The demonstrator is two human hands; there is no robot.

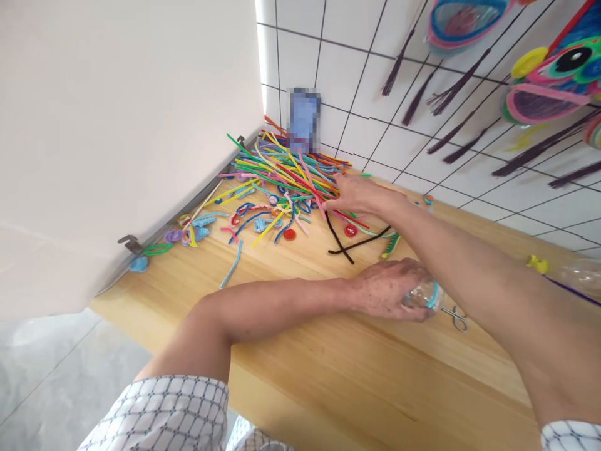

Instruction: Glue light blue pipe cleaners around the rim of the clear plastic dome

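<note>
My left hand [382,291] is wrapped round a clear plastic bottle piece [417,295], low over the wooden table. A light blue fuzzy strip [432,294] rings the bottle piece near its right end. My right arm crosses above the left, and my right hand [350,193] is at the right side of a pile of coloured pipe cleaners [282,166]. Its thumb and fingers are apart at the pile; some fingertips are hidden. Two black pipe cleaners [340,241] lie crossed just below it. Small scissors [456,318] rest beside the bottle piece, partly hidden.
A phone [304,119] leans on the white grid wall behind the pile. Red buttons [350,230], short pipe cleaner bits and a green-yellow piece [390,246] lie around. A white panel [141,125] borders the left. Tasselled crafts [547,103] hang at upper right.
</note>
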